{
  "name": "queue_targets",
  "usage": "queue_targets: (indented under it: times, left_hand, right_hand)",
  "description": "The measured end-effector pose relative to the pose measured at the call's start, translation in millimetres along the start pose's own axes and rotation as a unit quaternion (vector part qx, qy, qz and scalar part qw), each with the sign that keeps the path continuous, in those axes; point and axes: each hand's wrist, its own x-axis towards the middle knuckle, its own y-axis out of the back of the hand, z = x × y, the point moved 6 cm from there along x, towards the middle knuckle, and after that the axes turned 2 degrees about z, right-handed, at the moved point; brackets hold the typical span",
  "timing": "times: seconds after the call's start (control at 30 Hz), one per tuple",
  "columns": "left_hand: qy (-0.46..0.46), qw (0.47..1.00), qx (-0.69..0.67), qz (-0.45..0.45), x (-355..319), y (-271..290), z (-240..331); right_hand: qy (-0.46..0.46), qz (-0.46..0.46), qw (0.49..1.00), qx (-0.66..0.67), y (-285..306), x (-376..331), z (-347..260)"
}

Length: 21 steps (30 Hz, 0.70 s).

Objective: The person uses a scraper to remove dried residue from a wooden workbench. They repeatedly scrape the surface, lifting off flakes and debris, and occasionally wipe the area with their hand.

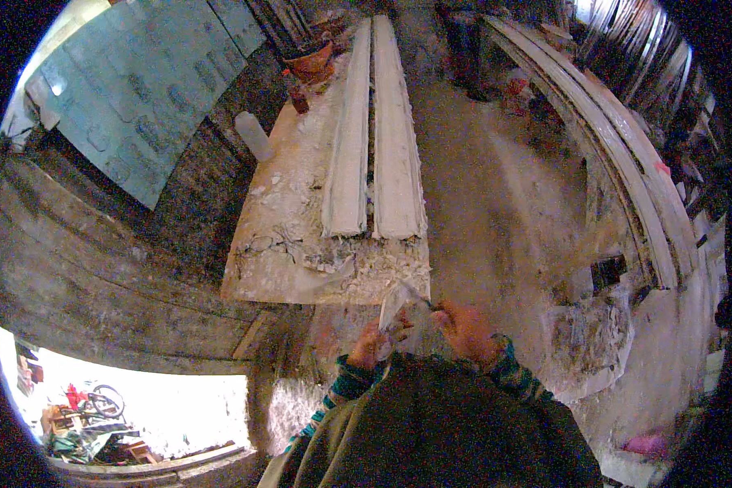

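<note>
My left hand (371,343) is closed around a pale, flat, pointed piece (392,304), whose exact kind I cannot make out. Against its upper end lies a thin dark-and-light tool like a small spatula (417,295), gripped in my right hand (466,328). Both hands are just off the near edge of a plaster-covered table (260,244). Beyond them, two long white plaster mouldings (351,154) lie side by side along the table, a dark narrow gap between them. Crumbly wet-looking plaster (390,264) covers the table's near right corner.
A white plastic bottle (254,134) and an orange bowl (309,63) stand by the table's left edge. More long mouldings (594,106) lie on the right. A pale blue panel (138,89) rises at the left. A bright opening (138,407) shows a bicycle and piled things.
</note>
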Motion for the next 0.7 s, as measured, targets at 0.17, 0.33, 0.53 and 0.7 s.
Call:
queue_targets:
  times: [0.17,0.33,0.53,0.7]
  left_hand:
    - [0.008,0.997,-0.073,-0.011,5,-16,4]
    - [0.111,0.963,-0.244,0.011,18,-26,-5]
    - [-0.010,0.991,-0.131,0.029,29,-23,-20]
    - [0.147,0.892,-0.425,0.046,37,1,-76]
  right_hand:
    - [-0.186,-0.022,0.981,-0.049,-6,10,29]
    - [-0.140,0.009,0.990,0.023,-10,4,30]
    - [0.029,-0.018,0.998,-0.058,-22,-13,-2]
    - [-0.076,-0.148,0.972,-0.167,-32,-28,0]
